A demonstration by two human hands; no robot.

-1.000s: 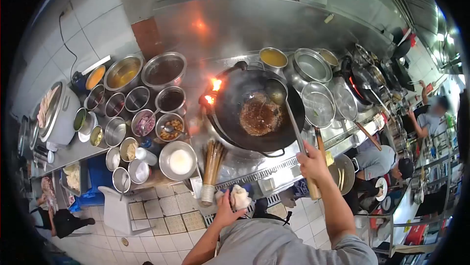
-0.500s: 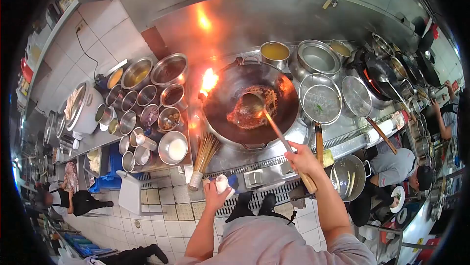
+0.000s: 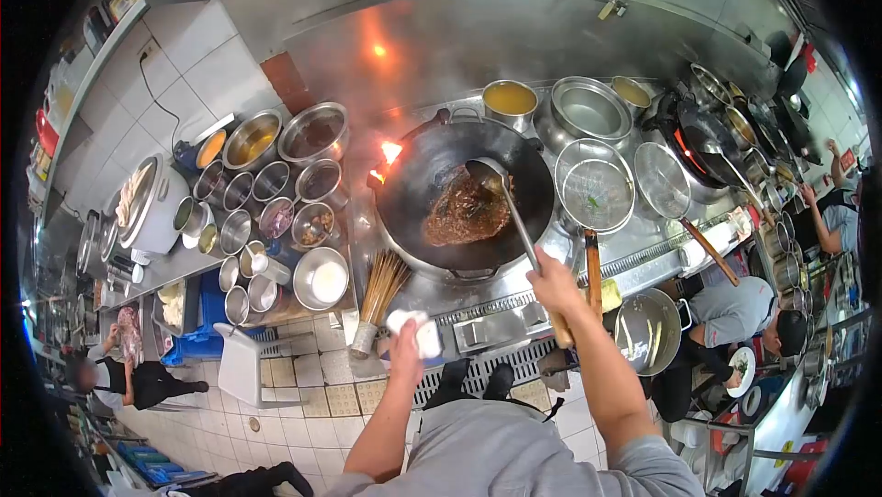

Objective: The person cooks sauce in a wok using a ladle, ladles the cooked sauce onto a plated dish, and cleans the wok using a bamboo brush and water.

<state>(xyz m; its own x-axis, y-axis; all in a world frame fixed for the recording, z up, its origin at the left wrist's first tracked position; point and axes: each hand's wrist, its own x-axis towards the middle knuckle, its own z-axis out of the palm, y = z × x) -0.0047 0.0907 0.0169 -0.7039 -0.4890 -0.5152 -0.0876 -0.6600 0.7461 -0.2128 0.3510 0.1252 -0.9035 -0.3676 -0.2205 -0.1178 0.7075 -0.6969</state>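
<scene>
My right hand is wrapped round the long handle of a ladle, a metal one with a wooden grip. The ladle's bowl sits in a large dark wok, over a glossy reddish-brown mass of food. In front of the stove, my left hand holds a bunched white cloth, apart from the wok. A small flame burns at the wok's left rim.
A bamboo brush stands left of the wok. Further left are several metal containers, including a bowl of white powder. Strainers lie to the right, above a pot. A co-worker bends at the right; another person stands far left.
The flame and its orange glow have shrunk. The food has gathered into a darker heap, and the ladle's bowl has moved up and right. My left hand has turned, showing more of the cloth.
</scene>
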